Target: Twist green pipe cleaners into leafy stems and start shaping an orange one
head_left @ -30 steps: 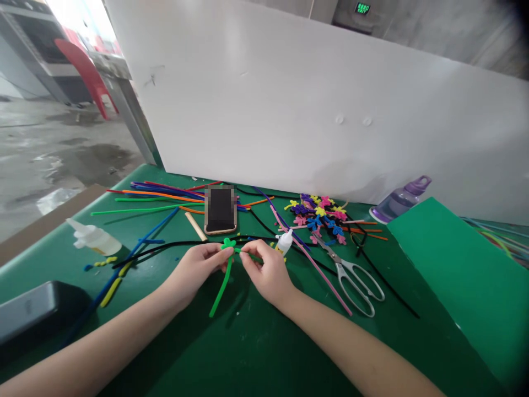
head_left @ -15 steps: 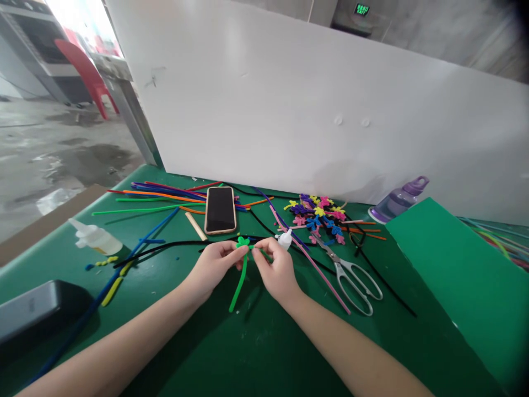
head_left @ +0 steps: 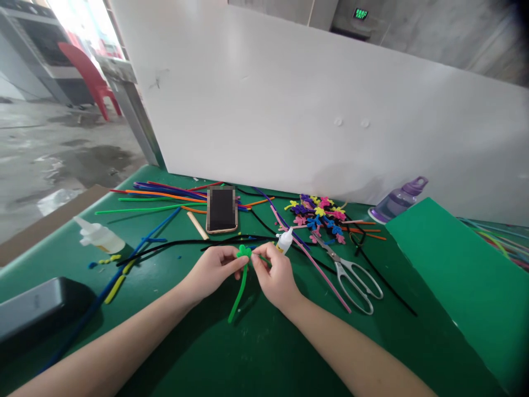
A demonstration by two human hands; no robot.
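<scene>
Both my hands meet over the green table near its middle. My left hand pinches a green pipe cleaner just below its looped, clover-like top, and the long stem hangs down toward me. My right hand pinches the same green pipe cleaner at the looped top from the right side. A small white glue bottle stands just behind my right hand.
A phone lies beyond my hands among loose coloured pipe cleaners. Finished pipe-cleaner shapes are piled to the right, with scissors, a purple bottle, a green box, another glue bottle and a black case.
The green pipe cleaner's looped top has been drawn tighter between my fingers, and both hands have shifted slightly right and toward me with it.
</scene>
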